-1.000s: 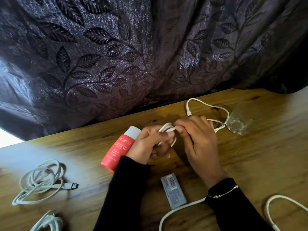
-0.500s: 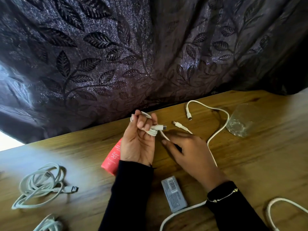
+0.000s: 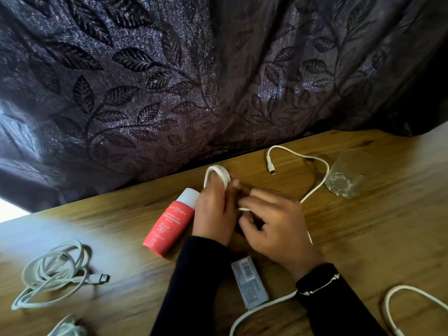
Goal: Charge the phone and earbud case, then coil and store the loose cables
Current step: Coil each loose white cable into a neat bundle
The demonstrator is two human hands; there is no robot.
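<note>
White cable (image 3: 219, 174) is looping round my left hand (image 3: 214, 214) fingers above the table (image 3: 363, 226); my right hand (image 3: 276, 226) is pinching it. It's looking light, limp, springy, so I'm gripping the coil itself.

White cable (image 3: 219, 174) looped around left hand (image 3: 214, 214) fingers; coiled cable (image 3: 52, 272) lies far left on table.

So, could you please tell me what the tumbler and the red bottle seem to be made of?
Tumbler: clear glass, probably; the table's grain shows through it. Red bottle: likely matte plastic, with a white cap and printed lettering.
</note>
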